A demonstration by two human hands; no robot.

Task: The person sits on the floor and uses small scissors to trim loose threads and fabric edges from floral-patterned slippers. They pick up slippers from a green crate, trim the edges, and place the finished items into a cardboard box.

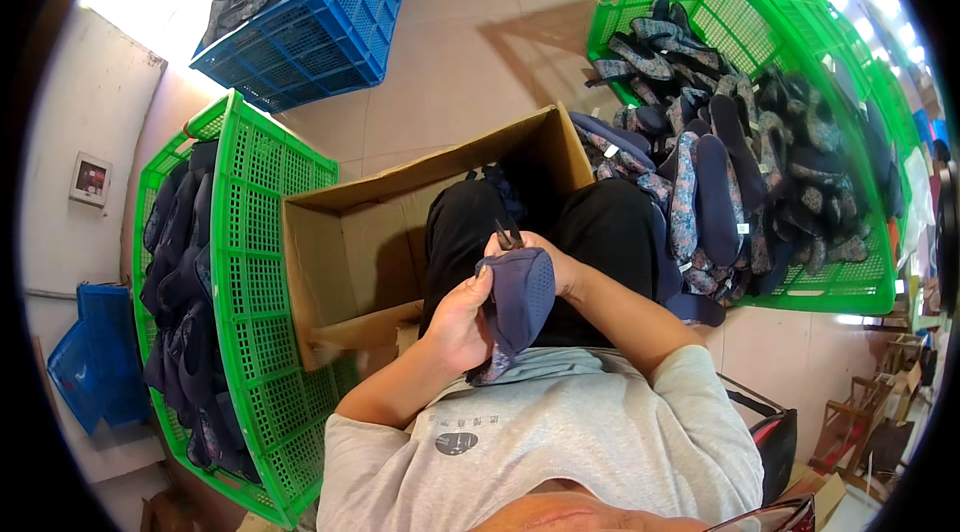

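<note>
My left hand [461,324] is closed on a navy fabric slipper [521,300], holding it up in front of my lap. The slipper's dotted sole faces right, and a patterned part shows at its lower end. Behind its upper edge, my right hand [556,260] is curled around small dark thread snips [508,236], with their two pointed tips showing. The slipper hides some of my right fingers.
An open cardboard box [345,250] stands around my knees. Slippers fill a green crate [262,282] at left. More slippers [715,192] are heaped in and beside a large green crate [840,297] at right. A loaded blue crate [345,22] sits at far left.
</note>
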